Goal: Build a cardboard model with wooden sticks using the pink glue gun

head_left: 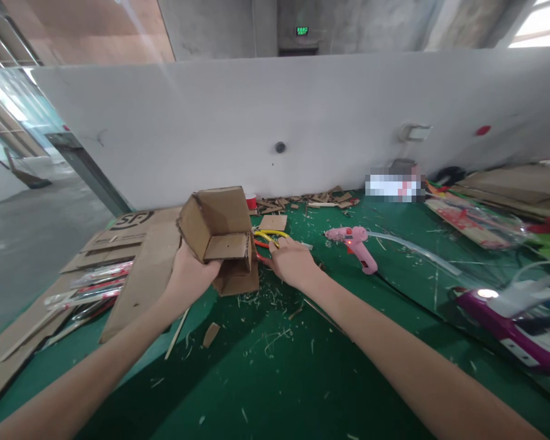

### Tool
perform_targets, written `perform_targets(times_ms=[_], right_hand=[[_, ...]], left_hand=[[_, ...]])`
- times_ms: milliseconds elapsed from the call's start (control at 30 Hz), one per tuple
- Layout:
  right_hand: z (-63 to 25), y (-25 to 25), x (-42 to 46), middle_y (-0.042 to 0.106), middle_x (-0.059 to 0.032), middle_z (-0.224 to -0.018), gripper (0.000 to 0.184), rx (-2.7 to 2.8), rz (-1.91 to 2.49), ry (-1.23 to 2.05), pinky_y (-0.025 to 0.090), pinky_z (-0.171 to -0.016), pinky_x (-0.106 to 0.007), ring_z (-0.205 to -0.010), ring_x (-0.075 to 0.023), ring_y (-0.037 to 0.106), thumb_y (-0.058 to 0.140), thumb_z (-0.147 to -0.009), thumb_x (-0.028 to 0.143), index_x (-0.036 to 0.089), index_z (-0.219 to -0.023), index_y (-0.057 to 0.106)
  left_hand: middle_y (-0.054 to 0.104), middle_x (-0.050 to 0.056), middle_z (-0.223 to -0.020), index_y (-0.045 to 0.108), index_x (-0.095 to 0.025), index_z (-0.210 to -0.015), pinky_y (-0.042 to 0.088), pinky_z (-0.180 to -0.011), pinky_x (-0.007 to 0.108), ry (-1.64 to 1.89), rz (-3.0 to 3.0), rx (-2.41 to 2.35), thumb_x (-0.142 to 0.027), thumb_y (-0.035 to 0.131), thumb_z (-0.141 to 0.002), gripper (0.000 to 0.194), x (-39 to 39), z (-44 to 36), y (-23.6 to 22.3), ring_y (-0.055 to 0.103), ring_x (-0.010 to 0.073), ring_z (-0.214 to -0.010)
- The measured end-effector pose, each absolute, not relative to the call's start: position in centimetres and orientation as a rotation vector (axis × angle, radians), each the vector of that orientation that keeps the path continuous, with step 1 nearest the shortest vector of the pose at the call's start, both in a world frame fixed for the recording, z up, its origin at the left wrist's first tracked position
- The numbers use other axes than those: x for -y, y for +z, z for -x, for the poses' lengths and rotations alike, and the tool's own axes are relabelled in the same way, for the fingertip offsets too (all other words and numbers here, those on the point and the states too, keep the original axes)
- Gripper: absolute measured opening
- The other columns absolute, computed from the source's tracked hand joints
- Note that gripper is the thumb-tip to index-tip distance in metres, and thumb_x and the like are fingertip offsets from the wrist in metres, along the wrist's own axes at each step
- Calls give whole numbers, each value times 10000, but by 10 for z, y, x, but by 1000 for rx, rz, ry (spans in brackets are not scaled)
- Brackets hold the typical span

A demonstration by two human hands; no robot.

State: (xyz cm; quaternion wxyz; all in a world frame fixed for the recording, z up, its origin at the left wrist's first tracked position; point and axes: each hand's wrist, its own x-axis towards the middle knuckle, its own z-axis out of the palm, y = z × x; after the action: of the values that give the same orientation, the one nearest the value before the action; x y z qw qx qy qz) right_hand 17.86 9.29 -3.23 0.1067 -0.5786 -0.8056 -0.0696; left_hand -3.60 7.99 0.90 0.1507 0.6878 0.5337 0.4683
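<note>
My left hand (pixel 195 269) grips a folded brown cardboard piece (pixel 227 211) by its lower left side, with the thumb across its front. This piece is box-like, with open faces and a small ledge inside, and is tilted toward me. Just right of it, my right hand (pixel 291 260) is closed over a tool with curved yellow handles (pixel 268 233). Red-orange handles (pixel 261 245) lie beside it, near my thumb. The cardboard and my fingers hide the working ends of both. A pink hot glue gun (pixel 355 241) lies to the right, with a clear glue stick in its back.
Cardboard scraps (pixel 330 198) line the foot of the white partition (pixel 211 122). Flat cardboard (pixel 142 256) and packaged tools (pixel 91 290) lie at left. A purple power strip (pixel 508 324) with plugs sits at right, the glue gun's cord running past it. Glue strands litter the green tabletop (pixel 275 379).
</note>
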Motion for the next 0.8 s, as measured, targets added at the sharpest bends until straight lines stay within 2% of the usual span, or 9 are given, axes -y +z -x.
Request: perform_targets(times_ms=[167, 333, 433, 533, 600, 667, 733, 800], right_hand=[[-168, -36, -108, 618, -206, -1132, 360, 2338, 1729, -191, 437, -896, -422, -1100, -333, 533, 509, -925, 311, 82, -1174, 633], [-159, -35, -129, 603, -172, -1205, 418, 2320, 1787, -116, 422, -946, -380, -1160, -292, 506, 491, -952, 392, 116, -1247, 596], [-158, -32, -134, 518, -178, -1353, 475, 2301, 1826, -79, 397, -1000, -361, -1242, -271, 451, 430, -984, 403, 96, -1333, 528], [-162, -21, -124, 435, -195, -1438, 438, 2310, 1828, -85, 391, -1008, -345, -1290, -267, 413, 367, -1000, 305, 71, -1337, 521], [-167, -7, -109, 538, -208, -1318, 387, 2381, 1826, -84, 443, -926, -362, -1224, -286, 481, 364, -972, 212, 64, -1241, 600], [-168, 11, -88, 653, -213, -1077, 308, 2472, 1847, -48, 486, -795, -406, -1052, -323, 592, 453, -894, 142, 67, -1067, 696], [-164, 29, -63, 687, -168, -835, 197, 2603, 1828, 23, 493, -680, -408, -830, -307, 656, 550, -819, 133, 116, -858, 743], [-152, 42, -39, 682, -127, -739, 171, 2846, 1661, 88, 489, -618, -383, -732, -274, 663, 575, -793, 113, 150, -796, 741]], left_hand=[[643, 132, -1234, 498, -171, -1188, 460, -1046, 481, 1360, -1980, -1509, -258, 637, -694, 520, -83, 32, 9, 591, 303, -1187], [640, 139, -1232, 531, -154, -1134, 452, -1056, 464, 1380, -1988, -1536, -298, 619, -703, 463, -94, 33, 8, 585, 290, -1197], [653, 130, -1208, 562, -159, -1092, 449, -1061, 459, 1420, -2034, -1525, -273, 609, -695, 415, -99, 34, 5, 596, 287, -1180], [659, 106, -1195, 556, -179, -1109, 466, -1045, 468, 1434, -2076, -1482, -250, 599, -693, 425, -101, 35, 1, 610, 278, -1151], [659, 101, -1182, 560, -182, -1101, 482, -1026, 472, 1426, -2093, -1475, -242, 592, -696, 411, -102, 36, 0, 615, 279, -1135], [669, 100, -1128, 576, -179, -1055, 491, -1015, 469, 1415, -2107, -1473, -239, 591, -702, 359, -102, 35, 0, 613, 282, -1130], [675, 100, -1077, 588, -174, -1022, 496, -1008, 464, 1407, -2106, -1474, -239, 592, -710, 319, -102, 34, 1, 613, 283, -1117], [675, 103, -1060, 596, -166, -1016, 499, -1001, 466, 1391, -2101, -1476, -243, 593, -714, 311, -102, 34, 2, 621, 283, -1089]])
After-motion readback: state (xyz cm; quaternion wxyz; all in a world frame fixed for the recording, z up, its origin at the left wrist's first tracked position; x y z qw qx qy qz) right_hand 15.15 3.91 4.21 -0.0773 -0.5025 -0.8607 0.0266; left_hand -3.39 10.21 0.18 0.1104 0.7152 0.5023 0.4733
